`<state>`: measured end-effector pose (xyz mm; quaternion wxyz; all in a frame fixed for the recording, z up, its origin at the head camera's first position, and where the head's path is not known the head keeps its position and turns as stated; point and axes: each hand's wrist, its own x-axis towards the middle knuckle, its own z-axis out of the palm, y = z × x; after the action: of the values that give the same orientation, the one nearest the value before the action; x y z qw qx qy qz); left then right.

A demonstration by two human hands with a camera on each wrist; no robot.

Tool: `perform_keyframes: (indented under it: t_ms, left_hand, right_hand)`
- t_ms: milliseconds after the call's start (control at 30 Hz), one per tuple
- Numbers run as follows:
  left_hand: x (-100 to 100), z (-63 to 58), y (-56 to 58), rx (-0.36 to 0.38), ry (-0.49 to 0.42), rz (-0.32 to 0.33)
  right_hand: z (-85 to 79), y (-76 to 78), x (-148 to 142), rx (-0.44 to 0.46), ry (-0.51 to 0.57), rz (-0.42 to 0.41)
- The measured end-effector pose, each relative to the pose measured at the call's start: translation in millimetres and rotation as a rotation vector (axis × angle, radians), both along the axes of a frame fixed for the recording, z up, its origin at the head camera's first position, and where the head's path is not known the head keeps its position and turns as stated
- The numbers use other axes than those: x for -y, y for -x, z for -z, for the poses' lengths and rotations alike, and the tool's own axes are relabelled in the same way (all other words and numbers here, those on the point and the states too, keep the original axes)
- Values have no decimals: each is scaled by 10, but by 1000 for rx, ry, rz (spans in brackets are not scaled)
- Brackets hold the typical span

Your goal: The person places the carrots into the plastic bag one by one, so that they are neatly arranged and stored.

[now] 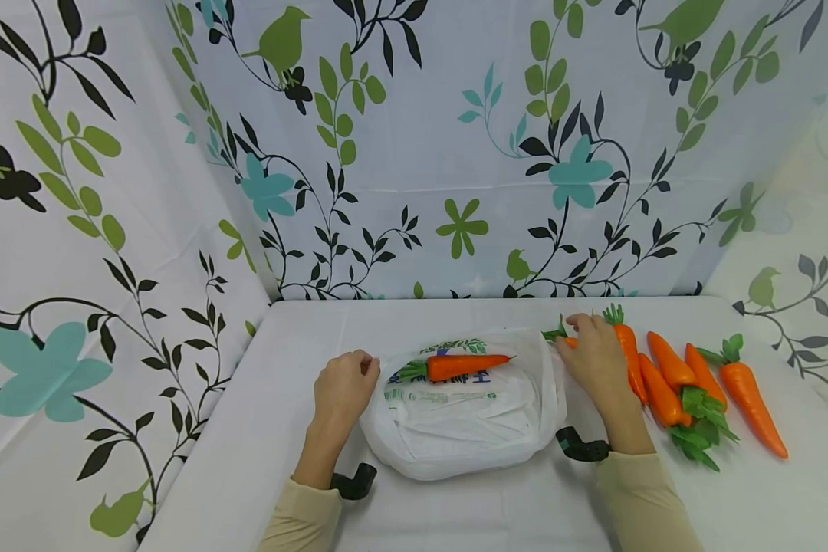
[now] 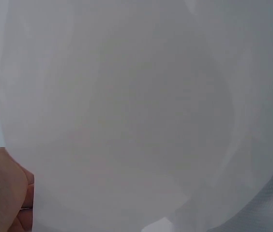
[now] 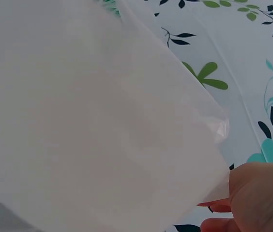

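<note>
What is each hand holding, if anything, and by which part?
The right hand appears to pinch the white bag by its right edge; whether the left hand grips the left edge cannot be told, its fingertips being hidden.

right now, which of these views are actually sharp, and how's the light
Head view: bright, mostly sharp, soft shadows on the white table; left wrist view: dim, the white plastic bag a grey blur across most of it; right wrist view: bag hazy again, floral backdrop clearer beyond.
</note>
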<state>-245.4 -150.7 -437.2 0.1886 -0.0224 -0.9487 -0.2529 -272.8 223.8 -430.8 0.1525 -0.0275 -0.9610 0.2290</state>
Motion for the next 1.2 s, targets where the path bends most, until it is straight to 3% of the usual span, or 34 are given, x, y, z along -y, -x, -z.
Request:
perform_keyframes:
  t_ms: [700, 1200]
  left_hand:
    - [-3, -4, -5, 8, 4, -1]
    - [-2, -9, -9, 8, 4, -1]
  right_hand:
    - [16, 10, -120, 80, 7, 7]
    - [109, 56, -148, 205, 23, -4]
